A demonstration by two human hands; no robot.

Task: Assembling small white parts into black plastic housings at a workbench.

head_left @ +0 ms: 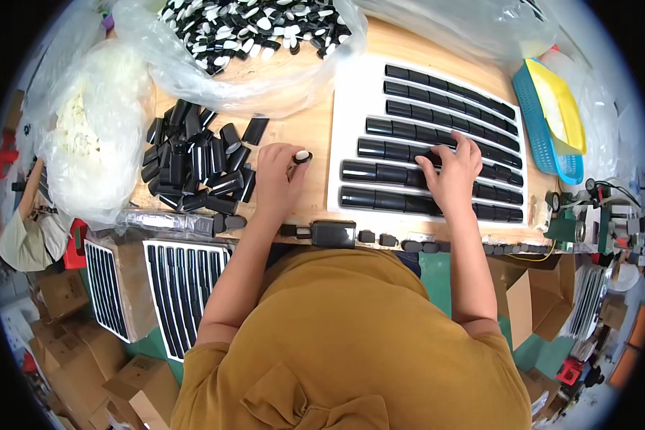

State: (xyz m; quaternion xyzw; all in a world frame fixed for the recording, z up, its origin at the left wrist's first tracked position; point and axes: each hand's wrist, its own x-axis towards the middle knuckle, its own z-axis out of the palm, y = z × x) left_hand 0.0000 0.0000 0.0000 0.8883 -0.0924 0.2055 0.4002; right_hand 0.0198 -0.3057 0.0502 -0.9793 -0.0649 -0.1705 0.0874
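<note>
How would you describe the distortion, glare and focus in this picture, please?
Head view: fisheye circle with black corners; bright streaks on the glossy black tubes and sheen on the clear plastic bag at upper right; left hand and right hand fairly sharp, cardboard boxes at lower left softer.

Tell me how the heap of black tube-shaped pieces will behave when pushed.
The heap of black tube-shaped pieces would probably shift apart, since it lies jumbled. Pieces may roll on their rounded sides, and their glossy surfaces could be slippery.
</note>
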